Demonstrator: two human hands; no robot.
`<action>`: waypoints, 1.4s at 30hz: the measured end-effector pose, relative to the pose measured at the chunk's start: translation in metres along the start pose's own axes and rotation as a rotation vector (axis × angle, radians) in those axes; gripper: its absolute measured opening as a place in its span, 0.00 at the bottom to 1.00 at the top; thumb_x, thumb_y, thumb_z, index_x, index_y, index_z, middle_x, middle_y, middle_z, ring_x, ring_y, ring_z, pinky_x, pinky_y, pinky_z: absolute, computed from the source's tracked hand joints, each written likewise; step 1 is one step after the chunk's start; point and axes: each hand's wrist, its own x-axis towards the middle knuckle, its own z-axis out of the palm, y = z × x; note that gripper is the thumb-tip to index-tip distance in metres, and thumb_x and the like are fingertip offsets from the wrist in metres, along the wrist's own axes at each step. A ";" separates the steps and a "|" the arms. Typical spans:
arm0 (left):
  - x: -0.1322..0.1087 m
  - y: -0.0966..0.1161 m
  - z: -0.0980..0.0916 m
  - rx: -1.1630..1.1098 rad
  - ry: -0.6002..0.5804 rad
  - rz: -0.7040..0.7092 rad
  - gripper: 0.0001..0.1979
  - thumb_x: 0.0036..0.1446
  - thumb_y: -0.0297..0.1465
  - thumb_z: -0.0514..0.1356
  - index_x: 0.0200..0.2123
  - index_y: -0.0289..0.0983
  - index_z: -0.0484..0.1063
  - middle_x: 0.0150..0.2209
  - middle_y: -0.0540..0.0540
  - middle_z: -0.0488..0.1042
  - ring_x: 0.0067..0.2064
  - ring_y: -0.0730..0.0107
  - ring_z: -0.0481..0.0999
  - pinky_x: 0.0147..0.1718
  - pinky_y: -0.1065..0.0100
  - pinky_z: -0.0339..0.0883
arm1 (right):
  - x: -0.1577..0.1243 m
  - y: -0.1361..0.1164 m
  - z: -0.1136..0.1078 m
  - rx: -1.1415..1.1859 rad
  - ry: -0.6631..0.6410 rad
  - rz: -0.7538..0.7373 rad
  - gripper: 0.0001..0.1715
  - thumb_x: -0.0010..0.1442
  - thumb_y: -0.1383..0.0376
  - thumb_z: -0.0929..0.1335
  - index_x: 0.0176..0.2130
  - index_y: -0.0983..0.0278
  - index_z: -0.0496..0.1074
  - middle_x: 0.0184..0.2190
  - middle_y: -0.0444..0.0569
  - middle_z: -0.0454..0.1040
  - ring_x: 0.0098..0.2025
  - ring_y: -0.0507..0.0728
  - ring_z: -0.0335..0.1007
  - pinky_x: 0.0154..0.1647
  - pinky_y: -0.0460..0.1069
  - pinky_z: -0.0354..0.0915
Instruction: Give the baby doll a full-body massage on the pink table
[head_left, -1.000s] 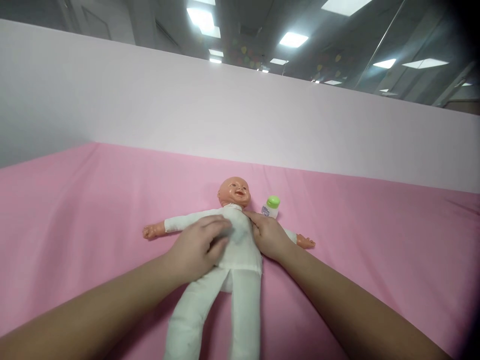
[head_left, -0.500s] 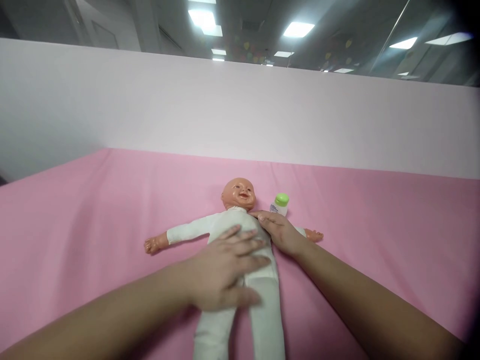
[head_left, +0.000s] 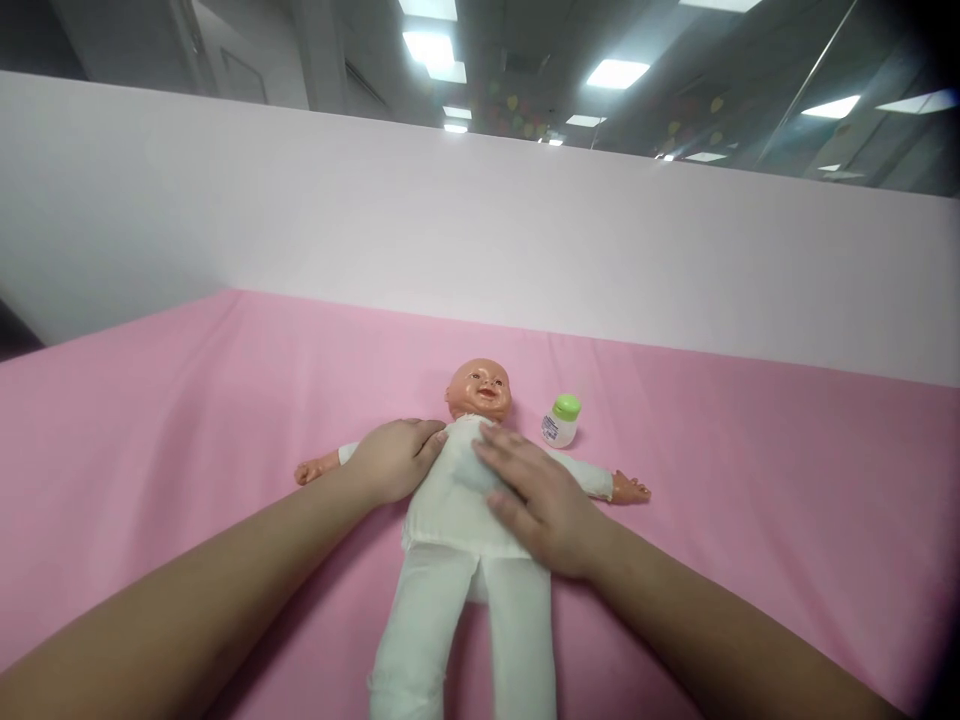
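A baby doll point(head_left: 465, 530) with a white cloth body lies face up, its arms stretched out to both sides. My left hand point(head_left: 401, 458) rests at the doll's shoulder on the left, covering part of that arm; its fingers lie flat, thumb toward the chest. Across the right side of the chest my right hand point(head_left: 544, 495) is laid with fingers outstretched, a little blurred. Neither hand grips anything. Just past the right hand, beside the doll's head, stands a small clear bottle point(head_left: 560, 422) with a green cap.
A pink sheet point(head_left: 720, 480) covers the surface under the doll, with some creases. Behind it rises a low white wall point(head_left: 480, 220). Above that wall, a glass pane point(head_left: 660, 110) shows ceiling lights.
My left hand has moved from the doll's belly up to its left-side shoulder. My right hand has slid from the right shoulder down onto the chest, uncovering more of the bottle.
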 end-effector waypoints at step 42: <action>-0.025 0.072 0.007 -0.125 -0.199 0.585 0.27 0.69 0.44 0.56 0.69 0.50 0.67 0.71 0.46 0.63 0.75 0.45 0.55 0.73 0.36 0.35 | 0.015 0.037 -0.020 0.542 -0.097 0.372 0.38 0.75 0.42 0.52 0.67 0.55 0.69 0.68 0.45 0.68 0.72 0.60 0.60 0.77 0.63 0.53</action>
